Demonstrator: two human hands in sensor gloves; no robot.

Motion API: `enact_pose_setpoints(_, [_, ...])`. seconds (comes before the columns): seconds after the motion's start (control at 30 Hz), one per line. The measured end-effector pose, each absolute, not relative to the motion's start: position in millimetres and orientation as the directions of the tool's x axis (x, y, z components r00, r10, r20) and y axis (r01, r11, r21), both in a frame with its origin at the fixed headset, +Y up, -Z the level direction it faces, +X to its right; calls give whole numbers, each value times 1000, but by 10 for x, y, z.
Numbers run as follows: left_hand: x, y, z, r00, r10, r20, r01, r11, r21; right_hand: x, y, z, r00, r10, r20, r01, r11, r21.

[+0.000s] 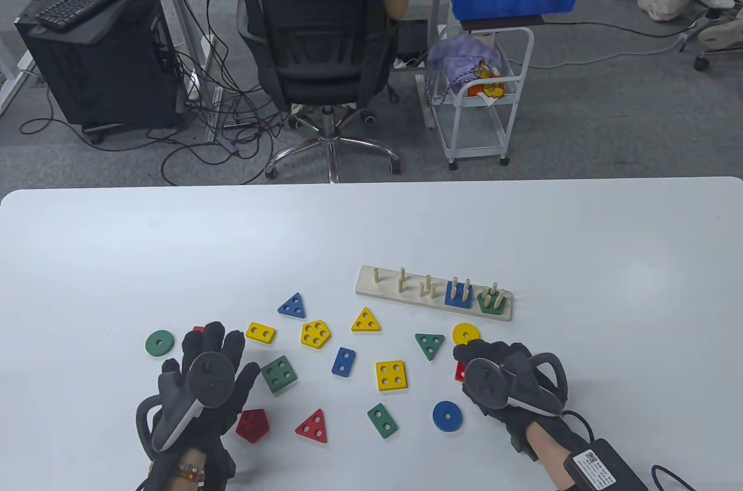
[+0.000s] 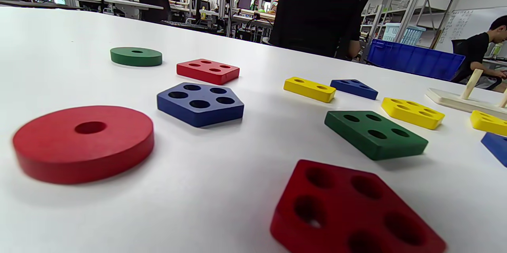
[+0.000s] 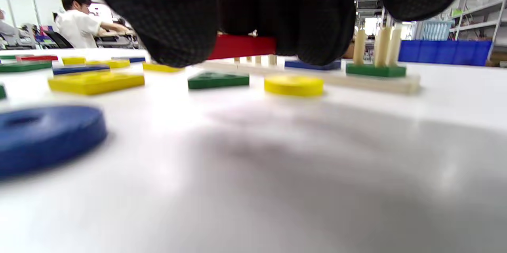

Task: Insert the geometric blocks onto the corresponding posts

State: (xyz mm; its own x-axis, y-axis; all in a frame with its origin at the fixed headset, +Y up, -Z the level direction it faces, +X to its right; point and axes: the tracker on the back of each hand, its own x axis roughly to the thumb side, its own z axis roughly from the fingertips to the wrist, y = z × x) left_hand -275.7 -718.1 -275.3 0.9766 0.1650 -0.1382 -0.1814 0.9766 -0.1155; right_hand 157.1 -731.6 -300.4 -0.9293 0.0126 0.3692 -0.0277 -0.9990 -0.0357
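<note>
White tabletop [image 1: 174, 235] fills the near half of my feed, with office clutter beyond it: a black swivel chair, a blue crate, cables on grey carpet. At about 1 o'clock from table centre sits the peg board [image 1: 371, 288], already carrying a blue square [image 1: 458, 293] and a green pentagon [image 1: 492, 300]; its other three peg groups are bare.

My right hand [image 1: 499, 375] is down at 4 o'clock, just below the yellow ring [image 1: 465, 333]. On the right wrist view its fingers [image 3: 178, 27] curl around a red block [image 3: 241, 46], held off the table. I can't read its shape or hole count from here, and that is my main worry: carry it to the wrong peg group and it will jam or ride on the peg tips. Coming in tilted could also snag a peg and shove the light board.

My left hand [image 1: 209, 375] rests at 8 o'clock with fingers spread flat, gripping nothing. It covers pieces; the left wrist view shows a red ring [image 2: 83, 142] and blue pentagon [image 2: 200, 102] close by, and the red pentagon [image 1: 253, 425] sits just beside it. A careless shift would scatter them.
</note>
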Motion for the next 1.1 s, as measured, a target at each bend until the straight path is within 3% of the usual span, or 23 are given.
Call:
enact_pose_setpoints(0.37, [-2781,-7176,-2754,974,174,-144,-191,975,-114,1092,-6842,-3834,-934,-25,356,-11,-995,-97])
enact_pose_setpoints(0.7, [-2803,-7165,-2755,972,181,-153,-199,973,-114,657,-7054,-4383,-952,-77,298,68,-997,-40])
enact_pose_setpoints(1.1, [-2811,-7160,-2754,972,177,-156,-196,974,-115,633,-7179,-4486,-959,-24,281,16,-999,-33])
